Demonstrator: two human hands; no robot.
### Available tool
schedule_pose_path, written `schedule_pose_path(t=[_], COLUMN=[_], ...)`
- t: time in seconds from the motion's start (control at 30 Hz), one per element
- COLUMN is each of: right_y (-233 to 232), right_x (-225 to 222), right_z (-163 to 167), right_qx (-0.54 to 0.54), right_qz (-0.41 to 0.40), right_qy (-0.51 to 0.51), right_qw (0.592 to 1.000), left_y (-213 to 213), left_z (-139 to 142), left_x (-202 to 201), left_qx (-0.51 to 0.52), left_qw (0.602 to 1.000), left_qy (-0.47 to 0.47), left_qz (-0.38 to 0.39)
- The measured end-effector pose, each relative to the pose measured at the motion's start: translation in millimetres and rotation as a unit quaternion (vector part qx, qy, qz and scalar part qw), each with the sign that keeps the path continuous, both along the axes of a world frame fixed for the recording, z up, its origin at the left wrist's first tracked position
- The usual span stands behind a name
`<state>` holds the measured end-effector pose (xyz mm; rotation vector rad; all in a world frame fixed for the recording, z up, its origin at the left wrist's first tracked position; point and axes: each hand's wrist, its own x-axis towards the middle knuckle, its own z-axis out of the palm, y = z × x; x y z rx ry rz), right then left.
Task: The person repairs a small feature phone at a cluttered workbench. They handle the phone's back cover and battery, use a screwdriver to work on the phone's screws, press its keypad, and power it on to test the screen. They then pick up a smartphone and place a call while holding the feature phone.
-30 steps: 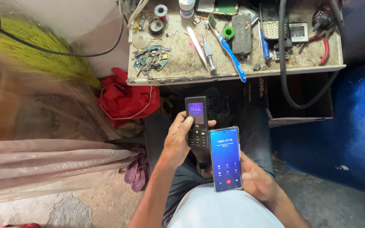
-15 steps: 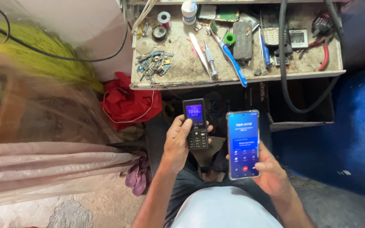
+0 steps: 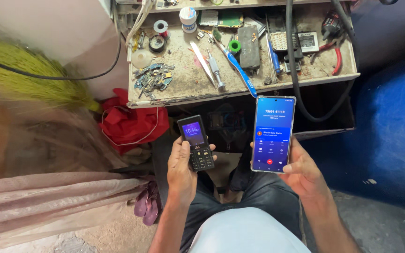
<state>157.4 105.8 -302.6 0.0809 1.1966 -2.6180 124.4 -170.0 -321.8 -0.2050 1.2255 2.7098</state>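
- The left hand (image 3: 181, 168) wraps a small black keypad phone (image 3: 196, 142), fingers curled behind it, thumb lying along its near edge beside the keys; its little screen is lit.
- The right hand (image 3: 303, 171) cradles a smartphone (image 3: 273, 134) from below, fingers pressed against its back and side, its blue call screen facing up.
- Both phones sit over the lap, just in front of the workbench (image 3: 183, 96), apart from each other and roughly level.
- The step in hand looks like a call test between the two. To do it well, I would keep both screens tilted toward the eyes and side by side, so either can be read at a glance.
- The smartphone is held low on its body; a firmer hold nearer its middle would guard against tipping.
- Keep both clear of the bench edge, where a blue toothbrush (image 3: 236, 68) and a screwdriver (image 3: 215, 72) lie near.
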Motion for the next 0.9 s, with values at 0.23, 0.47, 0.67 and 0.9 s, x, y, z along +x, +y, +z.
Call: schedule_pose_path(t=[0.23, 0.47, 0.67, 0.9], right_y=[-1.6, 5.0, 16.3, 73.5], right_x=[-6.3, 0.5, -18.6, -73.8], right_z=[-3.2, 2.1, 13.3, 41.0], right_qx=[0.068, -0.051, -0.059, 0.189], right_qz=[-0.017, 0.009, -0.039, -0.244], right_qy=[-0.045, -0.006, 0.042, -0.026], right_qw=[0.996, 0.999, 0.997, 0.951], left_y=[-1.1, -2.3, -1.9, -2.2], left_z=[13.9, 16.1, 18.2, 15.7], left_x=[3.0, 3.4, 2.0, -1.0], left_qx=[-0.015, 0.004, 0.002, -0.002], left_qw=[1.000, 1.000, 1.000, 1.000], left_qy=[0.018, 0.009, 0.004, 0.009], left_qz=[-0.008, -0.016, -0.021, -0.020])
